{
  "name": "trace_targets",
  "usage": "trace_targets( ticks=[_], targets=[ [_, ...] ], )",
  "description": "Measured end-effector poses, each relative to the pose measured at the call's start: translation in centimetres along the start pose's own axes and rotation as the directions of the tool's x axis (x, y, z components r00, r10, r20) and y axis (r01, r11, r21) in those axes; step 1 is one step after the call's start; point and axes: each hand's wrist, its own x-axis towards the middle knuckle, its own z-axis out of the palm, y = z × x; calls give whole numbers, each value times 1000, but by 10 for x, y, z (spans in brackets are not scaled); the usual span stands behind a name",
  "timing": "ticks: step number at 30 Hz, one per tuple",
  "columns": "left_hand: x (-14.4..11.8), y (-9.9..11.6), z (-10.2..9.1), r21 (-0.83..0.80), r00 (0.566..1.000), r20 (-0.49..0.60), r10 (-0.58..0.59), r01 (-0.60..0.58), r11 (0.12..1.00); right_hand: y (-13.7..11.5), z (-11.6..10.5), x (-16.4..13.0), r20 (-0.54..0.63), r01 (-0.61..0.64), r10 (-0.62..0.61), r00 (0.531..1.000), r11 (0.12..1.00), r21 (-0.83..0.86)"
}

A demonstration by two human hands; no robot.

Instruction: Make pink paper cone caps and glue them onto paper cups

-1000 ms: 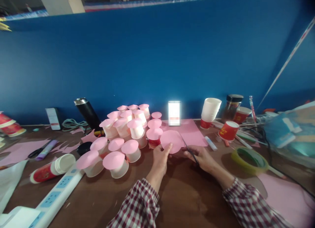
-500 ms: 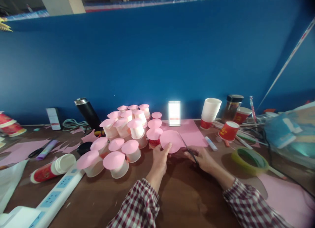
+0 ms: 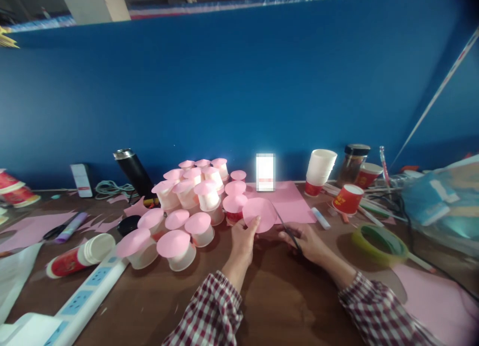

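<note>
My left hand (image 3: 242, 242) pinches the lower edge of a round pink paper disc (image 3: 259, 214) and holds it up over the brown table (image 3: 277, 296). My right hand (image 3: 307, 241) grips a pair of scissors (image 3: 285, 226); the thin blades point up and left to the disc's right edge. Just left of the disc stands a cluster of several upturned white cups topped with pink paper discs (image 3: 189, 206). A pink paper sheet (image 3: 292, 199) lies flat behind the disc.
A stack of white cups (image 3: 320, 170), red paper cups (image 3: 347, 198), a jar (image 3: 352, 162) and a tape roll (image 3: 378, 242) sit to the right. A black flask (image 3: 134, 172), a power strip (image 3: 82, 301), glue sticks and pink scraps (image 3: 30, 229) lie left. A blue wall stands behind.
The disc has turned slightly in my left hand and shifted a touch left. The scissors hand stays at its right edge, hardly moved.
</note>
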Motion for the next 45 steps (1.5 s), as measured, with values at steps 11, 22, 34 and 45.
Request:
trace_targets(
  ticks=[11,22,34,45],
  targets=[
    [-2,-2,0,19,999,44,-19,19,1000,-2,-2,0,-10,47,-47,999,999,-3],
    [-5,3,2,37,995,81,-64,61,997,-2,-5,1,6,104,-104,995,994,-32],
    [-6,5,2,17,994,63,-85,84,996,0,-7,1,-6,91,-91,996,995,-39],
    [-5,6,2,-31,994,63,-89,91,995,4,-8,0,0,76,-76,997,994,-74]
  ],
)
